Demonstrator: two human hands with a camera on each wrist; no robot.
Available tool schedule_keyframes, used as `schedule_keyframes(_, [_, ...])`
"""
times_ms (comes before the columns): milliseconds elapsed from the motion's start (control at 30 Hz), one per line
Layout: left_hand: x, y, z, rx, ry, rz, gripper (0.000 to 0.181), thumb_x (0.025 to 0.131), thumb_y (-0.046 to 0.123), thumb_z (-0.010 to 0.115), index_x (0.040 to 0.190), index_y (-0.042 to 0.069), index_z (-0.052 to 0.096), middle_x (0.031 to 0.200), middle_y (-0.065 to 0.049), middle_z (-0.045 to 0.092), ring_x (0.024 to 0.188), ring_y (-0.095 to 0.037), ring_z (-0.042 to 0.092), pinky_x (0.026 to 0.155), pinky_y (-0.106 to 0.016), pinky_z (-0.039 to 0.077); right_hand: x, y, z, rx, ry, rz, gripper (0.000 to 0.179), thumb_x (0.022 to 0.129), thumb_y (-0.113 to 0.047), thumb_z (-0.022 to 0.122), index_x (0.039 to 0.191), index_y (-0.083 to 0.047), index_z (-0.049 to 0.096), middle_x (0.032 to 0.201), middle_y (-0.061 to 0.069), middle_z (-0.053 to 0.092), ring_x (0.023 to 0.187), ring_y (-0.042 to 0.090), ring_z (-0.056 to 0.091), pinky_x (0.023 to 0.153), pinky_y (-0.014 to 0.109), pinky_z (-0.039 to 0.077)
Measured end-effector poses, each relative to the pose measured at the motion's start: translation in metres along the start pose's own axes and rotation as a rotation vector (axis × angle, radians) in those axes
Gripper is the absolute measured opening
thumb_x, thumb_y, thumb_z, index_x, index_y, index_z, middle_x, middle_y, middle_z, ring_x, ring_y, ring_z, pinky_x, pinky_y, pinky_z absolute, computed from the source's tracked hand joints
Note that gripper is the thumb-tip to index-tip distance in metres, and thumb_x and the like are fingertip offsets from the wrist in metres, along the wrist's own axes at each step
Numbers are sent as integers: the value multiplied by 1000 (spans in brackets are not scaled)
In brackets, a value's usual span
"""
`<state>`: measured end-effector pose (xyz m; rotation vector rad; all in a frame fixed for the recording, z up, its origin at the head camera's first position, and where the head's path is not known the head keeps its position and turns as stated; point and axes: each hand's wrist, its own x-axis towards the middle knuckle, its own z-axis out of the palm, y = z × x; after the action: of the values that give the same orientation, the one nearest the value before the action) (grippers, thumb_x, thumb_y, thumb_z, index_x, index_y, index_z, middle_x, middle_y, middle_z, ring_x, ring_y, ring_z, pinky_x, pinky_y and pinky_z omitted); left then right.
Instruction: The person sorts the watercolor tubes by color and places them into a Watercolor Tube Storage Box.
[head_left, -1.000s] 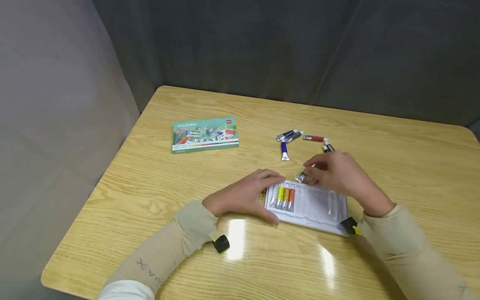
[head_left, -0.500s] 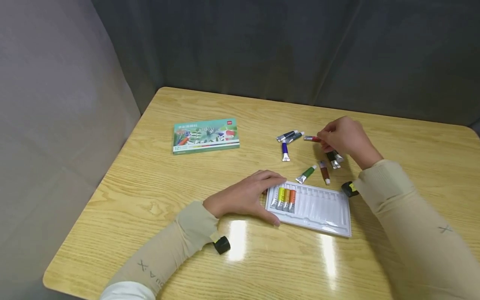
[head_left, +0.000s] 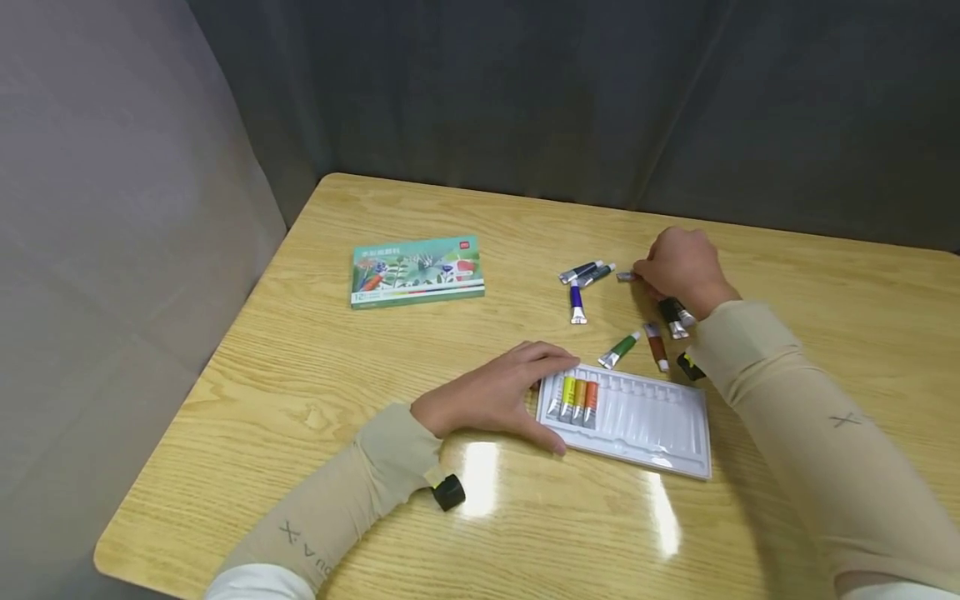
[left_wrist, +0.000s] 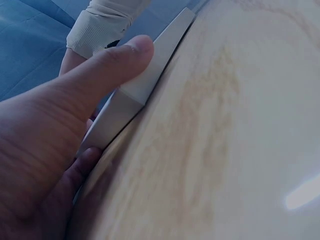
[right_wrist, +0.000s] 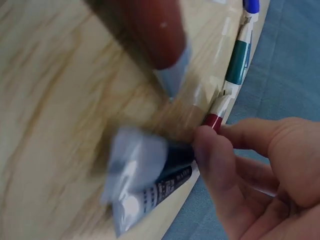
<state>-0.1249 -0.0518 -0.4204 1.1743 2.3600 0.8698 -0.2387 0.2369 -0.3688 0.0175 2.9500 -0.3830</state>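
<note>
My left hand [head_left: 502,392] grips the left end of a white plastic paint tray [head_left: 686,429], thumb on the near edge and fingers at the far side. In the left wrist view the thumb presses the tray's side wall [left_wrist: 112,120]. Upright-lying yellow, ochre and orange paint tubes [head_left: 591,404] fill slots at its left, beside a pale tube [head_left: 555,396]. Beyond the tray, my right hand [head_left: 682,262] pinches a red paint tube [right_wrist: 213,121] between thumb and fingertips; only its silver end [head_left: 626,277] shows in the head view.
Green [head_left: 619,350] and brown [head_left: 656,346] tubes lie behind the tray. Black tubes [head_left: 672,319] are under the right wrist. A violet-blue tube [head_left: 577,302] and two dark tubes [head_left: 581,272] lie farther left. A green paint box [head_left: 417,272] sits at back left.
My right hand has moved from above the tray to the red tube farther back and now covers most of it. The green and brown tubes are uncovered. My left hand stays on the tray.
</note>
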Motion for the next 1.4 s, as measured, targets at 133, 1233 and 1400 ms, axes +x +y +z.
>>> schedule_keyframes(133, [-1,0,1,3,-4,-6,111,72,64,87,162,22,37,163,6,38,149,-13,38,124,-31,38,0,-2,3,6,-14,21,40,98,-29,65,70,-3,74,57,5,66,59,21,59,56,31,40])
schedule_keyframes(1233, [0,1,0,8,-6,-6,110,73,63,87,162,23,36,164,5,38,151,-14,37,126,-34,37,-5,-6,3,86,-79,3,42,97,-24,63,129,2,57,108,23,65,80,29,57,58,31,45])
schedule_keyframes(1400, [0,0,0,5,-6,-4,110,73,63,87,162,22,36,164,5,38,151,-14,37,125,-33,37,-11,-7,0,115,-52,-57,43,99,-26,59,133,-1,59,114,28,68,80,29,61,59,31,47])
